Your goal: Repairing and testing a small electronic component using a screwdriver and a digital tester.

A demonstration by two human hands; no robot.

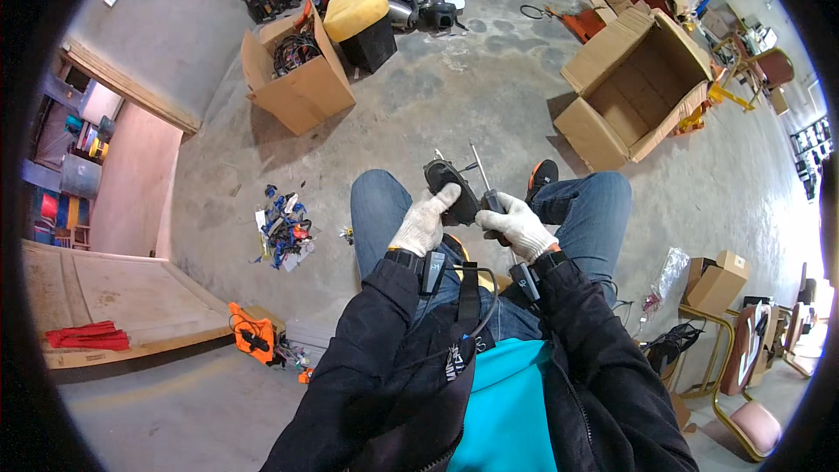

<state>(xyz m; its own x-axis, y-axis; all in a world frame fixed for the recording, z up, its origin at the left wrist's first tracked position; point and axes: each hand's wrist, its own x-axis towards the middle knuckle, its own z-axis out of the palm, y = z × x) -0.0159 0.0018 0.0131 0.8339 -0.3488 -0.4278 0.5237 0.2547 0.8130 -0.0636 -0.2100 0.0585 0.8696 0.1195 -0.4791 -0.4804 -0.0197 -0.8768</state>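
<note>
White knit gloves cover both of my hands, which meet over the gap between my knees. My left hand [422, 221] grips a dark, elongated part [447, 182] with a rounded end, its thumb lying on top; thin metal bits stick out at the far end, and its exact kind is unclear. Close beside it, my right hand [522, 225] is closed around the dark handle of a screwdriver [479, 166], whose thin shaft points up and away. The shaft passes near the dark part; whether they touch I cannot tell.
Small blue, black and white scraps [287, 229] lie on the concrete floor left of my knee. Ahead stand a cardboard box of cables [301, 92], a black bin with a yellow lid [360, 22] and an open carton [634, 92]. Chairs [753, 424] stand at right.
</note>
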